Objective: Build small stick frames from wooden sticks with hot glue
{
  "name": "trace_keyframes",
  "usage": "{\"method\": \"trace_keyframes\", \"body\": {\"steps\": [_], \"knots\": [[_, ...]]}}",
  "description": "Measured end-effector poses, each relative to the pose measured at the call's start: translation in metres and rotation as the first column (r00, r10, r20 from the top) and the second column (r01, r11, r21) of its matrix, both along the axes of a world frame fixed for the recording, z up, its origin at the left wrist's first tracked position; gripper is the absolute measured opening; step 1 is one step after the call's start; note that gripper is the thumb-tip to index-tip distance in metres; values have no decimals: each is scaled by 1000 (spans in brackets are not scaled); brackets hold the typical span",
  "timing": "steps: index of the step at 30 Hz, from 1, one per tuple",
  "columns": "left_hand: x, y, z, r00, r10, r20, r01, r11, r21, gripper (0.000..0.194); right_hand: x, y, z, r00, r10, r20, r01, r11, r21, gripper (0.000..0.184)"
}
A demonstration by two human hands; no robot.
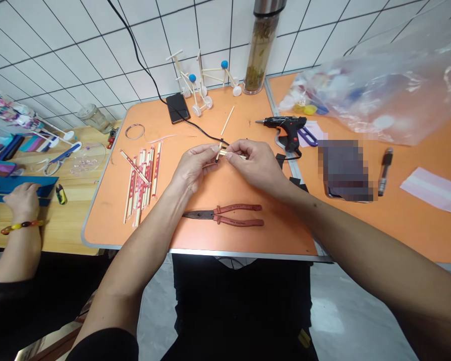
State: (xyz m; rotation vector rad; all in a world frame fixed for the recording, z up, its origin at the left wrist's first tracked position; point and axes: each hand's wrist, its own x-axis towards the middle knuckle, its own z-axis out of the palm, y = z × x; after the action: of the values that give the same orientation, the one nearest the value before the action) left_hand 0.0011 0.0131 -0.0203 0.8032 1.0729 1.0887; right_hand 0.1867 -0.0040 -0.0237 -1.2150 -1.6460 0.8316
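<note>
My left hand (pixel 197 163) is closed in a pinch on a thin wooden stick (pixel 220 149) that has a dark tip at its lower end. Facing it, my right hand (pixel 251 160) pinches pale wooden stick pieces (pixel 224 152) against that stick; the fingers hide how they join. Just beyond my fingertips, another length of pale stick (pixel 228 119) slants away; whether it connects to the held one I cannot tell. Pliers (pixel 225 214) with red handles lie below my hands. Left of my left hand is a pile of paper-wrapped chopsticks (pixel 141 183).
A black glue gun (pixel 285 131) lies right of my hands, its cable nearby. Behind stand stick models with wheels (pixel 197 82), a phone (pixel 178 108) and a tea bottle (pixel 261 55). A plastic bag (pixel 383 85) and marker (pixel 386 172) are right. Another person's hand (pixel 22 200) rests at left.
</note>
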Motion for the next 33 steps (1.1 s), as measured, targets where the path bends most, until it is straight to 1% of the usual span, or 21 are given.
{"method": "trace_keyframes", "body": {"steps": [3, 6, 10, 14, 18, 25, 33], "knots": [[1, 0, 1, 1000, 2, -8, -2, 1000, 0, 28, 1, 0, -1, 1000, -1, -29, 0, 1000, -23, 15], [2, -1, 2, 1000, -9, -13, 9, 1000, 18, 30, 1, 1, -3, 999, -2, -45, 0, 1000, -27, 16], [3, -4, 2, 999, -17, -34, 20, 996, 86, 34, 1, 2, -6, 998, -3, -61, 1, 1000, -26, 20], [2, -5, 1, 997, -16, -70, 26, 990, 141, 30, 1, 2, -6, 998, 1, -57, -3, 1000, -30, 20], [3, -5, -1, 997, -16, -74, 28, 984, 174, 26, 0, 1, -6, 998, 10, -63, -12, 1000, -29, 19], [8, -6, -3, 998, 13, -69, 0, 983, 185, 23, -1, 0, -7, 999, -2, -51, 1, 1000, -28, 17], [7, -5, -8, 999, 3, -35, 4, 981, 196, 23, -2, -2, -6, 999, 0, -49, -2, 999, -45, 16]]}}
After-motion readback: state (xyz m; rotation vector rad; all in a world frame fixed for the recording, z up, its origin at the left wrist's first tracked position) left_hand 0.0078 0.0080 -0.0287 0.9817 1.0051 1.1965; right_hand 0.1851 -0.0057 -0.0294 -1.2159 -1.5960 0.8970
